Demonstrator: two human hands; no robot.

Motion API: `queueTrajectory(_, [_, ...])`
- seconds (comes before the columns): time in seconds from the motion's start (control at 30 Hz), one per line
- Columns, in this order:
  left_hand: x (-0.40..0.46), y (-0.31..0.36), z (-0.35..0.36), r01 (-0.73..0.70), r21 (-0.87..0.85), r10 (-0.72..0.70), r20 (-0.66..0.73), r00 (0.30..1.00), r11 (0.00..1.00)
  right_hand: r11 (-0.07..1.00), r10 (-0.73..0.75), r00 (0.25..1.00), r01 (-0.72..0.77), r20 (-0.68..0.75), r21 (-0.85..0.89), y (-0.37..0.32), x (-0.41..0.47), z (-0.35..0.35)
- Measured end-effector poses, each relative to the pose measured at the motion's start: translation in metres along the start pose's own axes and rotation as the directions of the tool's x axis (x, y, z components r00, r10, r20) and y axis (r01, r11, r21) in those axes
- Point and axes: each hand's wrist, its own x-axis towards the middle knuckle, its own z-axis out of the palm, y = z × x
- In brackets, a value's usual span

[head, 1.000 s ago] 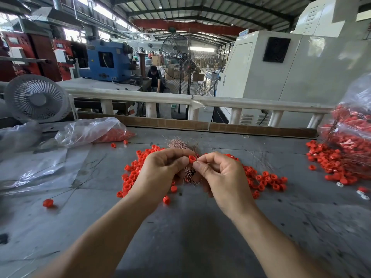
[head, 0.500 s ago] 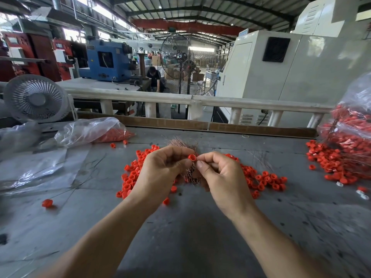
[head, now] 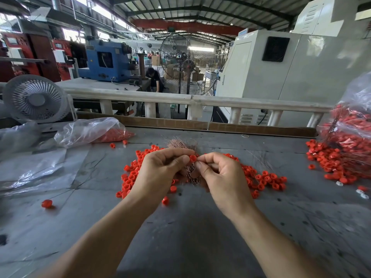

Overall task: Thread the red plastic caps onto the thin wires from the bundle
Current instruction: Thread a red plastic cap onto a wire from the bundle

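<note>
Over the near centre of a grey workbench [head: 180, 237], the left hand [head: 160, 173] pinches a red cap [head: 193, 158] while the right hand [head: 218, 175] pinches what seems a thin wire from the copper bundle [head: 181, 143]; a slightly misaligned wire could bend or miss the hole.
</note>
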Motion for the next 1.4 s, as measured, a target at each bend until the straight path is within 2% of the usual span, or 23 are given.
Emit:
queueTrajectory(0.3, [0.0012,0.0012,-0.0008,0.072,-0.088,-0.07,0.025,0.997,0.994,1.0,-0.019,1.0,0.019,0.009,-0.007,0.0052,0.0013,0.0003])
queueTrajectory(0.57, [0.0027,-0.0024,-0.0019,0.146,-0.034,-0.144,0.038,0.989,0.989,1.0,-0.005,1.0,0.005,0.015,0.009,0.0079,0.0028,0.0004])
queueTrajectory(0.83, [0.0036,-0.0041,-0.0019,0.099,-0.107,-0.095,0.046,0.994,0.989,0.998,0.047,0.997,-0.049,0.067,0.04,0.0041,0.0005,0.0016])
queueTrajectory(1.07, [0.0031,-0.0025,-0.0027,0.093,-0.068,-0.089,0.049,0.995,0.993,0.994,0.061,0.998,-0.063,0.028,0.087,0.0071,0.0025,0.003])
queueTrajectory(1.4, [0.0018,-0.0009,-0.0035,0.088,-0.077,-0.083,0.067,0.994,0.993,0.993,0.062,0.996,-0.068,0.064,0.092,0.0083,0.0015,0.0029])
